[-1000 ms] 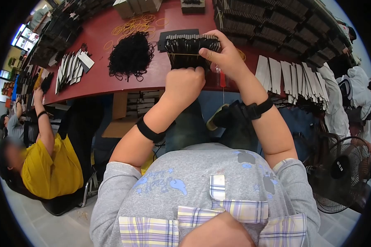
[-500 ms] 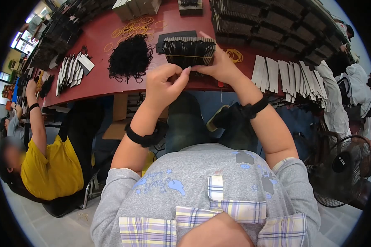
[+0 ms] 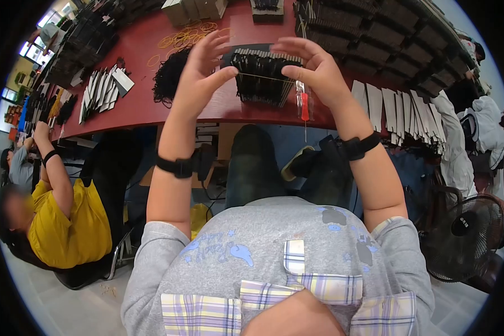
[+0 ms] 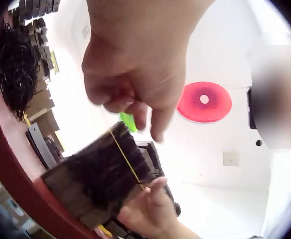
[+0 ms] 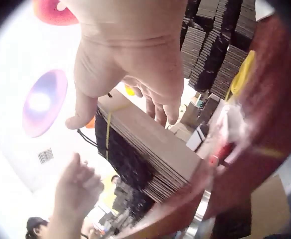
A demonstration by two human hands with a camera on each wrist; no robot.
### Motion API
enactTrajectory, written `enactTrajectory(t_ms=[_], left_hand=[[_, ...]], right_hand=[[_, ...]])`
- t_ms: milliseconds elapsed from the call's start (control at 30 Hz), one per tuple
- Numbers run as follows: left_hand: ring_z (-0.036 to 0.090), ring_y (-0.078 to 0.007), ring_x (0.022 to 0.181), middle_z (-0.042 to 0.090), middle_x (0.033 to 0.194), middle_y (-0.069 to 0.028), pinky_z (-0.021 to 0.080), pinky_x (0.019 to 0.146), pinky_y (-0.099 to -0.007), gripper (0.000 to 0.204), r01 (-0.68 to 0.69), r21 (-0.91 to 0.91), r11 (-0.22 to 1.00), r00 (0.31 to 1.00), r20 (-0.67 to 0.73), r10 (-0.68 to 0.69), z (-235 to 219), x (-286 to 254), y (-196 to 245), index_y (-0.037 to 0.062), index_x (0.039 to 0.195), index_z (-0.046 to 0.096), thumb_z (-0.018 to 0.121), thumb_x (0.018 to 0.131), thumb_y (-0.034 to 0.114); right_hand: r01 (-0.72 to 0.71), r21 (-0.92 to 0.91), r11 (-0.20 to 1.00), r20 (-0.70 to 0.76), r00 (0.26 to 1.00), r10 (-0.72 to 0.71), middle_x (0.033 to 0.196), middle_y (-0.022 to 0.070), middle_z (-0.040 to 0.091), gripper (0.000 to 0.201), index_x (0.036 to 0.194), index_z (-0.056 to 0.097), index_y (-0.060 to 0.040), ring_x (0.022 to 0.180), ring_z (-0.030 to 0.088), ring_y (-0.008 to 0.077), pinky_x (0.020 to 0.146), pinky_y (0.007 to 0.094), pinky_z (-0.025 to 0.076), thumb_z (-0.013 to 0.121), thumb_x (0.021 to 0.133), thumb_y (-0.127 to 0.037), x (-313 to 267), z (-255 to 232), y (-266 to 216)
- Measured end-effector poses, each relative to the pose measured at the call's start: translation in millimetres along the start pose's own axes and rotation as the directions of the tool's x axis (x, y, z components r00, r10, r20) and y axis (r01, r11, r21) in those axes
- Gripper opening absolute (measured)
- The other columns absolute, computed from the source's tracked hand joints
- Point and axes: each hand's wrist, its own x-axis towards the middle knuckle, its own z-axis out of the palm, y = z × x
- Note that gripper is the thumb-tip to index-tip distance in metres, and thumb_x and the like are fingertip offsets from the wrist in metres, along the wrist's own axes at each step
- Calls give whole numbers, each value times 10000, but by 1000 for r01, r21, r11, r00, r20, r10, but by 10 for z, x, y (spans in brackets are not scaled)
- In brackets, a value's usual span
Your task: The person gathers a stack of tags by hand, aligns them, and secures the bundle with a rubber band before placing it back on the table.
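1. Right grip [image 3: 322, 75] is spread, thumb and fingers extended on either side of the bundle's right end; whether it touches the cards I cannot tell.
2. Left grip [image 3: 201, 75] is loose and holds nothing, its thumb pointing toward the bundle's left end.
3. Between them, near the front edge of the red tabletop [image 3: 140, 115], is the bundle [image 3: 263, 84] of cards with black cords, crossed by a thin yellow band [image 4: 126, 159].
4. Behind the left grip lies a black cord pile [image 3: 169, 81], partly hidden, with loose yellow rubber bands [image 3: 179, 39] beyond it.
5. Just beside the right grip, a red-handled tool [image 3: 304, 106] points over the edge.
6. Farther right, white strips [image 3: 391, 103] lie in a row.
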Motion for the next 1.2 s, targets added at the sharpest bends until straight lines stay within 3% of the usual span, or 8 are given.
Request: enactTrajectory(t_ms=[67,300,433,533,700,800,1000,1200], left_hand=[[601,-158,1049,629,1141,-78,482,937,-297,531,63,-287,956,987,158,-18,141,55,-101,0,1313,490,680,818,-32],[615,-138,979,653,1082,-68,502,867,-290,429,173,91,981,940,282,-192,105,-137,-523,-2,1158,557,745,773,-22],[622,-151,950,646,1055,-79,503,851,-299,474,214,171,962,949,195,-246,106,-201,-440,-8,1172,544,779,768,71],[629,-177,899,632,1014,-92,515,795,-305,486,63,409,910,996,-82,-32,181,-358,-368,-8,1174,539,777,786,164],[611,-315,602,584,637,-125,482,516,-402,199,-206,947,245,963,152,223,307,-496,-168,43,823,506,625,874,194],[617,-297,590,584,632,-118,482,507,-394,164,-183,971,152,979,167,116,408,-571,-87,51,813,503,572,898,174],[611,-331,565,605,646,-153,470,486,-425,150,-272,923,273,959,236,156,476,-588,-263,43,833,500,560,902,162],[641,-327,644,623,652,-147,498,541,-419,213,-170,963,207,975,195,-106,373,-602,-191,44,777,533,592,885,218]], right_hand=[[-109,31,994,-24,994,110,1116,101,633,574,1287,485,24,1005,609,148,876,283,508,753,780,-12,-26,71,-61],[-134,-84,987,6,991,135,1110,52,652,457,1201,565,-16,1023,606,133,904,289,489,739,780,24,-274,31,393],[-221,-45,974,83,971,224,1177,76,628,501,1221,538,-4,1108,576,158,984,325,446,759,771,-11,-279,-27,363],[-151,13,988,5,988,151,1160,74,627,527,1217,523,3,1094,579,160,987,328,443,780,758,-33,-262,60,231],[-63,-68,996,-151,987,52,1111,76,649,506,1161,544,10,1025,603,131,918,300,484,808,733,-41,-182,256,388],[-80,-192,978,-163,985,49,1061,78,671,469,1108,564,21,973,616,111,867,284,505,819,719,-39,-183,268,424],[-134,-133,982,-171,979,111,1041,67,682,457,1083,587,16,966,616,105,857,285,504,832,703,-46,-182,249,396],[-92,-199,976,-107,992,72,1055,68,680,538,1135,578,-6,995,617,132,888,309,489,850,681,-104,-224,157,501]])
